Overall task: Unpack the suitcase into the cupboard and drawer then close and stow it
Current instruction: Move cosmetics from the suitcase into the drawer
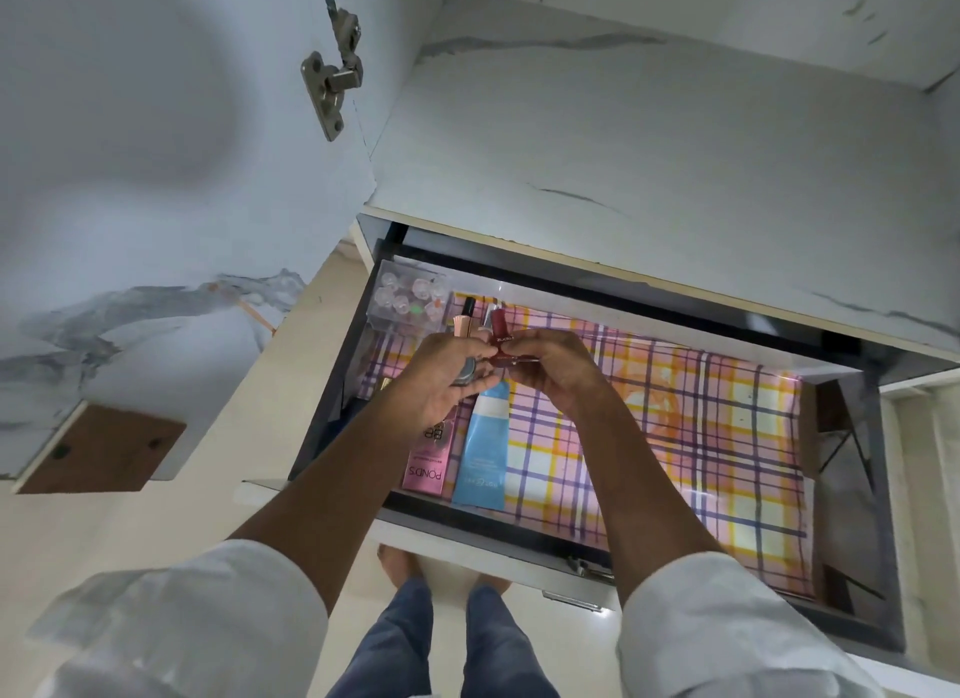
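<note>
Checked pink, orange and purple paper lines the open dark-framed drawer, where the cosmetics are being laid along its left side; a pink rectangular carton and a pale blue squeeze tube already lie flat there, just beside each other, with a clear plastic organiser box at the back corner; the suitcase itself is out of view; the left hand has its grip closed around a small round silver-lidded jar and seemingly a rose-gold tube; the right hand pinches a dark red lipstick-like tube between its fingertips; to do this well, I would lay one piece down at a time, parallel to the blue tube, keeping the jar upright so nothing rolls.
</note>
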